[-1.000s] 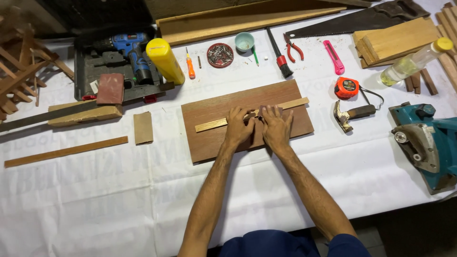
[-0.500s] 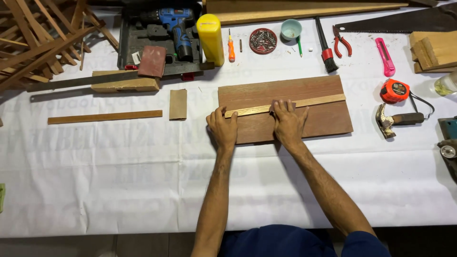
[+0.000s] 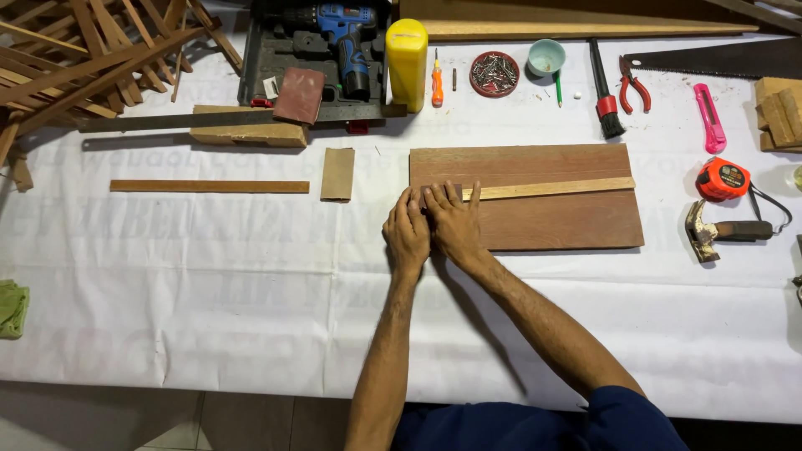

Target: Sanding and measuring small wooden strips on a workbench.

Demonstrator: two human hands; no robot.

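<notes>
Under your hands, the pale wooden strip (image 3: 547,189) lies flat across the reddish-brown board (image 3: 535,219), both stretching away to your right.

Both my arms reach out in front of me, bare from the short blue sleeves down. My left hand (image 3: 407,234) and my right hand (image 3: 451,224) lie side by side, touching each other, palms down and flat. My fingers point away from me and are spread just a little. My left arm goes almost straight up from my body. My right arm comes in at a slant from the right, so my two wrists meet close together. Neither hand is curled into a fist
</notes>
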